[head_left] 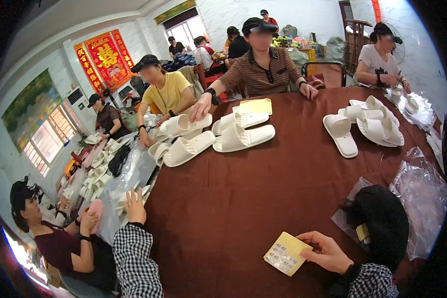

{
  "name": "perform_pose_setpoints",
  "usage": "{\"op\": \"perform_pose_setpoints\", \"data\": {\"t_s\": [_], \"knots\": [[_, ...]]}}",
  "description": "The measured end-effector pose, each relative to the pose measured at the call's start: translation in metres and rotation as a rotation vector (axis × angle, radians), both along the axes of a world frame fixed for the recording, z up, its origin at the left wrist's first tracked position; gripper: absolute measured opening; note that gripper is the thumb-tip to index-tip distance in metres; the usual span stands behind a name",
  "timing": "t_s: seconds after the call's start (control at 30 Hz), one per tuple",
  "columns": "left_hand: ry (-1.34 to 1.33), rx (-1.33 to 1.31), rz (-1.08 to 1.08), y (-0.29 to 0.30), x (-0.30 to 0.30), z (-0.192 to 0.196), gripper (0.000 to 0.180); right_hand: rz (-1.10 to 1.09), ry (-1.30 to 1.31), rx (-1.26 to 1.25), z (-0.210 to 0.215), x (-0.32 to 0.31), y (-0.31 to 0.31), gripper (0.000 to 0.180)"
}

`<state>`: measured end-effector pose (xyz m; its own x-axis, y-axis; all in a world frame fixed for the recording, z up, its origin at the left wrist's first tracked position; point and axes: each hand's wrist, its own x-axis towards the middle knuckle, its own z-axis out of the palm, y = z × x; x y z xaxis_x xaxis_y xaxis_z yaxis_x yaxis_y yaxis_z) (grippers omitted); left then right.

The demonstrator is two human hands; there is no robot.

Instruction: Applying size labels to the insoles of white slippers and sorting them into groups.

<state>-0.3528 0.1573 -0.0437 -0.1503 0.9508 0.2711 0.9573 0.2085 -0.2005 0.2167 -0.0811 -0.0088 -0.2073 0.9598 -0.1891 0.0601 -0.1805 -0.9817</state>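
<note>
My right hand (327, 252) pinches the corner of a yellow sheet of stickers (286, 254) with printed labels, held low over the near part of the table. Over on the left, my left hand (135, 207) reaches past the table edge with its fingers stretched up and apart. It is beside white slippers (121, 202), partly hidden by the hand; whether it touches them I cannot tell. Ahead of me a group of white slippers (244, 138) lies on the brown tablecloth (223, 208). A second group of white slippers (340, 135) lies at the right.
A black cap-like item (382, 223) and clear plastic bags (419, 198) lie at the right. A yellow card (256, 106) rests behind the slippers. Across the table a person's hand (201, 107) touches a slipper. Other people work around, one holding a pink slipper (95, 214).
</note>
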Motion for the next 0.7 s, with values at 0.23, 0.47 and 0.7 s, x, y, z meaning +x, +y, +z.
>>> {"op": "perform_pose_setpoints", "data": {"t_s": [0.23, 0.47, 0.7], "knots": [[-0.069, 0.094, -0.663, 0.038, 0.136, 0.023, 0.064, 0.025, -0.080, 0.034, 0.003, 0.001, 0.005, 0.042], [-0.102, -0.056, -0.838, 0.081, 0.314, 0.041, 0.061, 0.047, -0.062, 0.097, -0.006, 0.007, 0.005, 0.042], [0.026, 0.051, -0.721, 0.133, 0.365, 0.007, 0.049, 0.050, 0.028, 0.048, -0.002, 0.002, 0.000, 0.042]]}}
